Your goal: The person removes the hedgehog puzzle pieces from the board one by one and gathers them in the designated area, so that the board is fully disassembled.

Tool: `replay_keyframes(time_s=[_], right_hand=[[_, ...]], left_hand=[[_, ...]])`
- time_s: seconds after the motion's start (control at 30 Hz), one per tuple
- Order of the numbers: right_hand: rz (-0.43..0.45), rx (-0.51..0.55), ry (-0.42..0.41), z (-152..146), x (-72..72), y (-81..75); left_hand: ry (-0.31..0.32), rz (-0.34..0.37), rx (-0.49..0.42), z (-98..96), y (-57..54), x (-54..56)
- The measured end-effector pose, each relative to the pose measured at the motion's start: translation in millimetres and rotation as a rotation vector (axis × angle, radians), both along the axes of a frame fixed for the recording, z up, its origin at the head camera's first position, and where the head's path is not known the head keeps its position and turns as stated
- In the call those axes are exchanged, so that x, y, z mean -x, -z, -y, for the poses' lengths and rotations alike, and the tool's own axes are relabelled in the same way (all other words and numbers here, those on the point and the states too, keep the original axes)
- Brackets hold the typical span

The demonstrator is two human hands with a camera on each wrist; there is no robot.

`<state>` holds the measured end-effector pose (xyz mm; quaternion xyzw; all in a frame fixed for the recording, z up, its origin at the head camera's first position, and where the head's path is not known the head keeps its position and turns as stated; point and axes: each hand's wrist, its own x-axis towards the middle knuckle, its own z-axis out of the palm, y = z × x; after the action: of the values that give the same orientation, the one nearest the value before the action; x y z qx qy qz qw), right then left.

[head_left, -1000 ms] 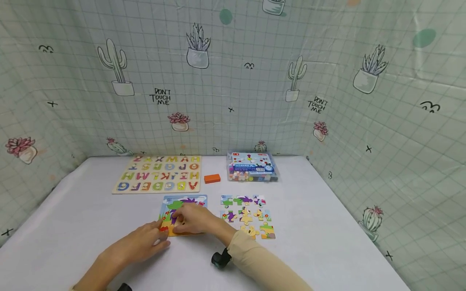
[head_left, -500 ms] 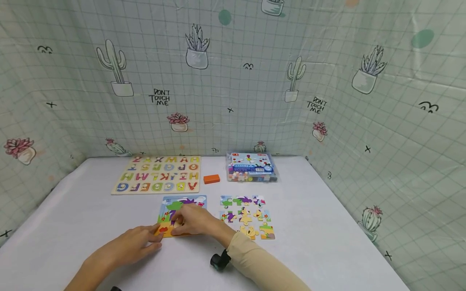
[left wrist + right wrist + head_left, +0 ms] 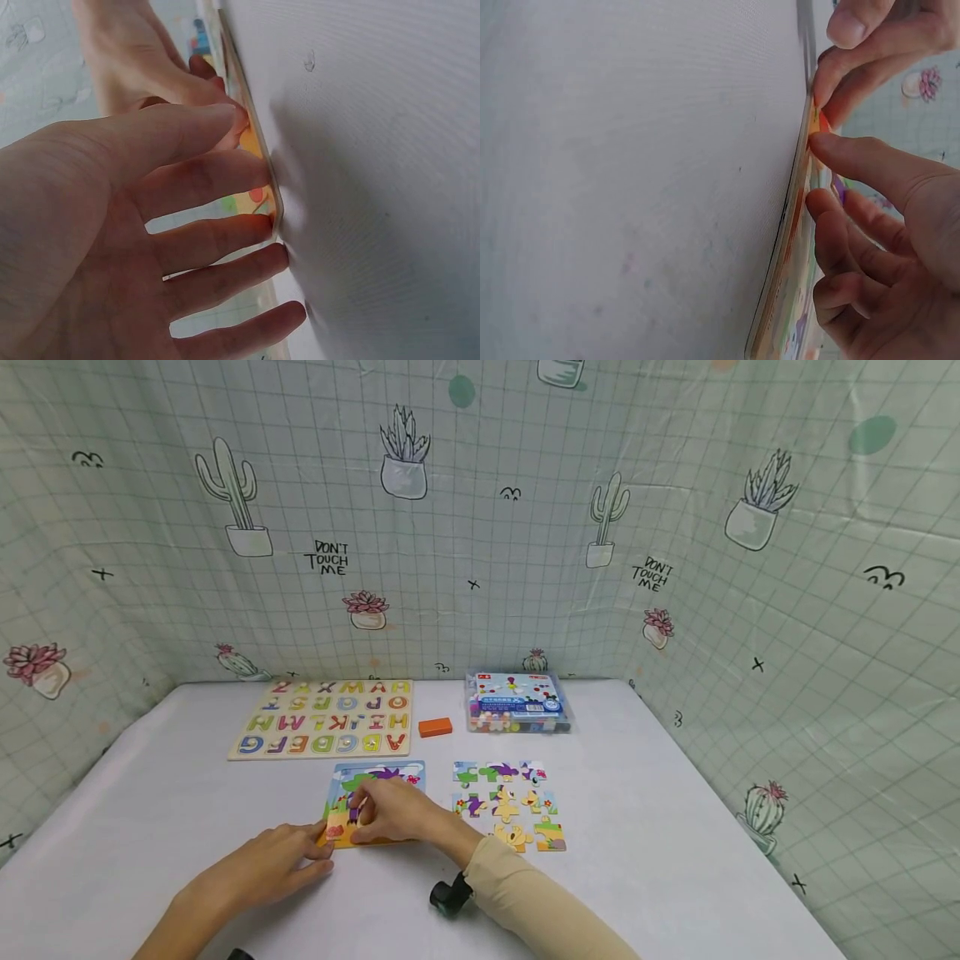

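A picture jigsaw puzzle board, blue along its far edge and orange at the near one, lies flat on the white table. My right hand is over its middle, thumb and fingers bent around a puzzle piece with purple on it, mostly hidden by the fingers. In the right wrist view the thumb tip is down at the board's near edge. The fingers of my left hand are straight and spread, touching the board's near left corner. Several loose puzzle pieces lie in rows right of the board.
Behind the puzzle lies a wooden alphabet board. An orange block sits beside it, and a clear box of colourful parts stands at the back right. A patterned cloth encloses the table's back and sides.
My left hand has drawn back slightly left, off the red spot and onto the board's near left corner. The right hand stays at almost the same place over the board.
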<state>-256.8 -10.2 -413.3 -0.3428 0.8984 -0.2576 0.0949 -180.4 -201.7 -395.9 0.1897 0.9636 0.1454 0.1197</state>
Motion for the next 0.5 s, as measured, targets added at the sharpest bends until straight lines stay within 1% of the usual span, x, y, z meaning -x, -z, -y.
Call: replay_keyframes(time_s=[0.27,0.5], right_hand=[[0.079,0.068,0.042,4.2,-2.3,2.9],[0.101,0.089,0.085,7.1,-2.3,3.3]], left_hand=[[-0.025,0.011,-0.002,-1.8,-0.6,0.2],[-0.036,0.009,0.004,-2.4,-1.3,0.2]])
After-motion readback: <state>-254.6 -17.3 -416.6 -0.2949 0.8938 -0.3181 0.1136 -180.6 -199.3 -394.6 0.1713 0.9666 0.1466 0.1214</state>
